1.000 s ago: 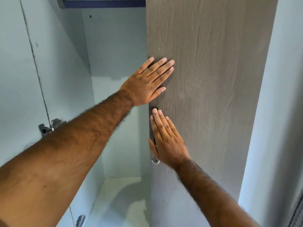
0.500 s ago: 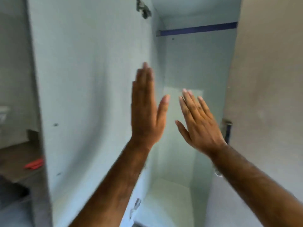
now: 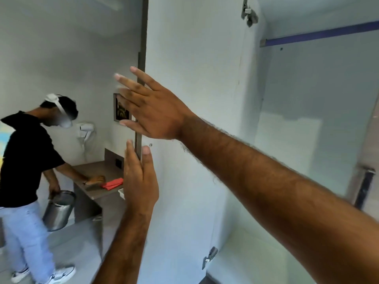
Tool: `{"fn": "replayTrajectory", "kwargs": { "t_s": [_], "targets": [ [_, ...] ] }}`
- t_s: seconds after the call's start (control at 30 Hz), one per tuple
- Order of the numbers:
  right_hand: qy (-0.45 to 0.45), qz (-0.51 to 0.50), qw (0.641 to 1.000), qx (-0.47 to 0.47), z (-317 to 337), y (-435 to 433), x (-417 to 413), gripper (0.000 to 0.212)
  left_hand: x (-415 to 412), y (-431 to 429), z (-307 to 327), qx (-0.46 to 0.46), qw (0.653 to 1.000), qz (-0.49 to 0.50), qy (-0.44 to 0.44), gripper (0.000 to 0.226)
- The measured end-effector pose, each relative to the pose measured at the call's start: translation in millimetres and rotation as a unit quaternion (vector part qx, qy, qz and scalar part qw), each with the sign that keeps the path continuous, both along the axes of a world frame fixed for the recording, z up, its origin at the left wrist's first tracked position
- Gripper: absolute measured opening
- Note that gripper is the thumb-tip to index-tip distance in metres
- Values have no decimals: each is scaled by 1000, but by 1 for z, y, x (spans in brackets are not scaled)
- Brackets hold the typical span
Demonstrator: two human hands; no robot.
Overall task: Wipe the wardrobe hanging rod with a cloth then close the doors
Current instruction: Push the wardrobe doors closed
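The left wardrobe door point(image 3: 194, 99) stands open with its white inner face towards me. My left hand point(image 3: 141, 181) pinches its free edge, thumb on the inner face and fingers behind the edge. My right hand point(image 3: 151, 111) reaches across just above it, fingers spread over the same edge and holding nothing. The blue hanging rod point(image 3: 322, 33) runs across the top of the wardrobe at the upper right. The right door point(image 3: 371, 144), with its dark handle point(image 3: 365, 189), shows at the right border. A red cloth point(image 3: 113, 183) lies on the desk behind the left door.
Another person point(image 3: 22, 156) in a black shirt stands at the left, leaning on the brown desk point(image 3: 96, 191) and holding a metal bin point(image 3: 59, 210). Door hinges point(image 3: 249, 15) point(image 3: 209, 257) sit along the wardrobe's left side. A wall hairdryer point(image 3: 86, 130) hangs above the desk.
My view has swung left from the right door. Both hands left the right door's wood front and crossed the opening to the free edge of the left door, where the left hand took hold.
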State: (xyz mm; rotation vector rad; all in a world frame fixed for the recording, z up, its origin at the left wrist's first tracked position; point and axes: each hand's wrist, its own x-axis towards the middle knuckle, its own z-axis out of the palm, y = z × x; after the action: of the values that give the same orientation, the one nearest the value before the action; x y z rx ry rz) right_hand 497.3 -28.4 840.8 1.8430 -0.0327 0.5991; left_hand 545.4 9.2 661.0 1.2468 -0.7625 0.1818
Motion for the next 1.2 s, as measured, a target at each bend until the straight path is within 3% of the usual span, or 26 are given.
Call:
{"fn": "replayTrajectory", "kwargs": {
  "t_s": [0.13, 0.27, 0.47, 0.7, 0.77, 0.9, 1.0, 1.1, 1.2],
  "targets": [
    [15, -49, 999, -11, -1, 3, -24, 75, -22, 11, 0, -33, 999, 0, 4, 98],
    [-24, 16, 999, -33, -2, 9, -68, 66, -68, 26, 0, -21, 999, -20, -14, 103],
    [-97, 102, 990, -7, -14, 6, -174, 55, -157, 41, 1, -22, 987, -92, -134, 88],
    [-144, -46, 988, 10, -29, -6, -315, 64, -216, -16, 32, -96, 909, -360, -187, 67],
    [-165, -105, 981, 2, -35, -18, -353, 64, -242, -50, 47, -89, 892, -388, -216, 65],
    [-226, -208, 952, 9, -58, -52, -419, 64, -292, -116, 69, -78, 888, -281, -356, 68],
    [-299, -289, 909, 41, -84, -80, -467, 70, -318, -150, 71, -82, 898, -218, -374, 67],
    [-397, -376, 834, 78, -110, -101, -510, 78, -331, -175, 67, -80, 905, -164, -385, 70],
    [-404, -409, 816, 60, -124, -117, -531, 81, -339, -194, 67, -60, 904, -115, -407, 72]
  ]
}}
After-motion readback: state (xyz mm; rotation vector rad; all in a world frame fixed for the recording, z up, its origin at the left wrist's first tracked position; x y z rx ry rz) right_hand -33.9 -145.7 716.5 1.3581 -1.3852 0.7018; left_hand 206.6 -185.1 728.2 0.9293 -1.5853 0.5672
